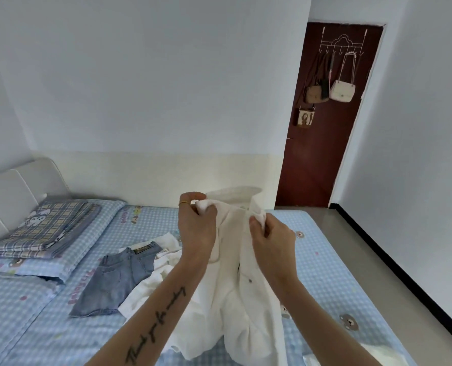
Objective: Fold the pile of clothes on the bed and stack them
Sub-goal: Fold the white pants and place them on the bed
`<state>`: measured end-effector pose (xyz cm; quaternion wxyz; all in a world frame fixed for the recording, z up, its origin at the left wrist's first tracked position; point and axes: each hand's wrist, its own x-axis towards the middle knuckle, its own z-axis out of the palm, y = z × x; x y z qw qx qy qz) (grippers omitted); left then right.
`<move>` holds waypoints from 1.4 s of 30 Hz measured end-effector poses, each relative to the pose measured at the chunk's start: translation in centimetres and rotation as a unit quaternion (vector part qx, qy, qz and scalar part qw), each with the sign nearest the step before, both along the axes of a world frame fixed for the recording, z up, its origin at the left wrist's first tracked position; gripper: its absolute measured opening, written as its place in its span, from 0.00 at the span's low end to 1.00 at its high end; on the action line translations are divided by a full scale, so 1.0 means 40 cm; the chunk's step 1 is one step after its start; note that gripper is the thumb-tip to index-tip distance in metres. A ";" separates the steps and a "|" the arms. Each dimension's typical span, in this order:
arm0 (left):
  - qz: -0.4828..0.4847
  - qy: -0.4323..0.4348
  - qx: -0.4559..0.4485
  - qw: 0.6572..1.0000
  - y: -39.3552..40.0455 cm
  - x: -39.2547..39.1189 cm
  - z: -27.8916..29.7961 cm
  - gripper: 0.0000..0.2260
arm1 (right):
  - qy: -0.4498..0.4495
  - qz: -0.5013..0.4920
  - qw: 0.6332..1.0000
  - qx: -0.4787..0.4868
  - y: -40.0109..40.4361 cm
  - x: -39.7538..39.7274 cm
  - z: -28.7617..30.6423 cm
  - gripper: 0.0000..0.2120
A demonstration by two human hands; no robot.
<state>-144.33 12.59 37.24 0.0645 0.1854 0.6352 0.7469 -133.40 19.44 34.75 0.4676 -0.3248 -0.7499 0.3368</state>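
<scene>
Both hands, left hand (197, 223) and right hand (268, 235), pinch the white shirt (235, 273) at its shoulders; below the fingers it hangs soft, light and floppy.

You are holding up a white shirt (242, 262) with your left hand (197, 228) and right hand (271, 240), above denim shorts (113, 278) lying on the bed (325, 262).

White shirt (242, 273): held upright by its shoulders, hanging unfolded above the bed (325, 260). Denim shorts (113, 281): flat, unfolded, at nine o'clock, beside a crumpled white garment (150, 289).
</scene>
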 end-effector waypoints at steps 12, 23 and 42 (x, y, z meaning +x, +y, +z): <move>-0.163 -0.112 0.037 0.980 -0.060 0.111 -0.131 0.04 | 0.022 0.043 0.998 -0.038 -0.072 0.037 -0.096 0.18; 0.009 0.046 -0.021 0.999 -0.119 -0.043 -0.151 0.10 | 0.019 -0.027 0.999 -0.003 0.015 0.138 -0.063 0.21; -0.356 0.049 0.059 0.931 -0.382 -0.205 -0.173 0.06 | -0.317 0.596 0.720 -0.164 0.100 0.252 0.001 0.07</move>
